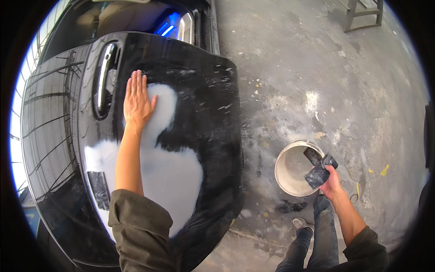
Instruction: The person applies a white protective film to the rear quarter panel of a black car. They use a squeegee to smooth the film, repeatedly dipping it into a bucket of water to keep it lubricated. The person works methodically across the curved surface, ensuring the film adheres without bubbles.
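My left hand (138,102) lies flat on a black car door (210,136), palm down, beside the chrome door handle (106,74). It holds nothing; the fingers are stretched out and the thumb stands off to the side. Beneath and around the hand spreads a pale grey primer patch (170,176) with soft, uneven edges. A dark sheet of sandpaper (99,190) rests on the panel left of my forearm. My right hand (332,183) grips a folded, wet-looking piece of black sandpaper (319,173) over the rim of a whitish bucket (282,170). Another dark piece (312,155) shows inside the bucket.
The door stands ajar, with a blue-lit sill (168,29) behind it. Stained concrete floor (289,85) stretches to the right. A metal stand (363,15) is at the upper right. My legs (323,234) are just below the bucket.
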### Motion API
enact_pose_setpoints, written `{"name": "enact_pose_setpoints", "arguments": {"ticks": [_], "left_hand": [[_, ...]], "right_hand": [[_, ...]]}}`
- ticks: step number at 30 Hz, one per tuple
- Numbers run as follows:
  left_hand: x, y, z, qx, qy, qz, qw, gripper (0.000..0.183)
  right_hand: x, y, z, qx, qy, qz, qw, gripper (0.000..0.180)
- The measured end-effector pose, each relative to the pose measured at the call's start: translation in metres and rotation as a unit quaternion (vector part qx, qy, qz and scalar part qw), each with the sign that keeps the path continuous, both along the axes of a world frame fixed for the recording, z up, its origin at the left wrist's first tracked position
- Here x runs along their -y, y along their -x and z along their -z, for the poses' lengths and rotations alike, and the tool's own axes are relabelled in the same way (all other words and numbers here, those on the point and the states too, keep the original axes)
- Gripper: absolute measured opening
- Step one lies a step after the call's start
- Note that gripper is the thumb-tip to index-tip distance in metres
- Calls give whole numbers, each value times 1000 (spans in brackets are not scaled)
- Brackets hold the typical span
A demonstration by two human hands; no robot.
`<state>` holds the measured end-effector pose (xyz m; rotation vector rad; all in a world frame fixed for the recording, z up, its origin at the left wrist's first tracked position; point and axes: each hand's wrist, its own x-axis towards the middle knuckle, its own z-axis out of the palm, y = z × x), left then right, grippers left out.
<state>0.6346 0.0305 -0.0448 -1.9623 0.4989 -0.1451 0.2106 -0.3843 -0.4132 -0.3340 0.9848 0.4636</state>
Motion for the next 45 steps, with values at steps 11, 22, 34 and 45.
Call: {"name": "enact_pose_setpoints", "arguments": {"ticks": [11, 22, 34, 45], "left_hand": [[-17, 64, 41, -181, -97, -13, 979, 86], [-65, 254, 27, -297, -184, -16, 937, 90], [-125, 478, -63, -301, -165, -55, 938, 84], [-166, 575, -85, -294, -125, -64, 945, 82]], "right_hand": [[10, 1, -19, 48, 13, 15, 999, 45], [49, 64, -33, 55, 61, -10, 997, 46], [-11, 141, -56, 113, 36, -20, 993, 47], [-105, 234, -78, 80, -28, -75, 994, 48]]}}
